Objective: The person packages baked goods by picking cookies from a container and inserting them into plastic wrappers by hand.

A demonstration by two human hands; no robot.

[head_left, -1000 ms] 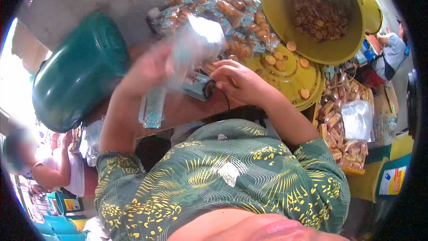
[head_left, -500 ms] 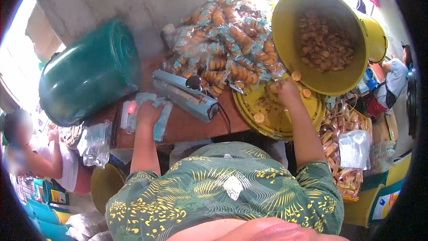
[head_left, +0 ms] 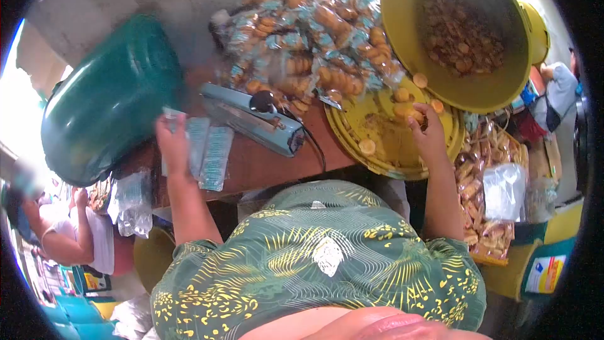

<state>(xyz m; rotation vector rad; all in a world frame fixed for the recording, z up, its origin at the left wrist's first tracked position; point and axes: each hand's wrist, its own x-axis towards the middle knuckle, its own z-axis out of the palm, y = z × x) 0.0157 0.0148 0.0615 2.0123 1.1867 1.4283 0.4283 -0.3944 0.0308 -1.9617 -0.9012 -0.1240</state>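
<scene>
My left hand (head_left: 172, 140) is at the left of the table, its fingers closed on a clear plastic bag (head_left: 171, 114) with pale-blue print. Flat printed bags (head_left: 216, 158) lie on the table just to its right. Over the yellow lid (head_left: 377, 151), my right hand (head_left: 430, 135) grips a few round biscuits (head_left: 406, 111) between thumb and fingers. Loose biscuits lie on the lid, one biscuit (head_left: 367, 147) near its front left. A light-blue bag sealer (head_left: 251, 119) with a black knob sits between my hands.
A heap of filled biscuit bags (head_left: 308, 44) covers the back of the table. The tilted yellow bucket (head_left: 402, 38) holds biscuits; a green bucket (head_left: 107, 101) lies at left. Packed snacks (head_left: 481, 189) stand at right. Another person (head_left: 72, 233) is at left, one more at far right.
My left hand has moved left, away from the flat bags, with one bag in its fingers. My right hand has turned and drawn slightly right; the biscuits in it show now. The view has shifted.
</scene>
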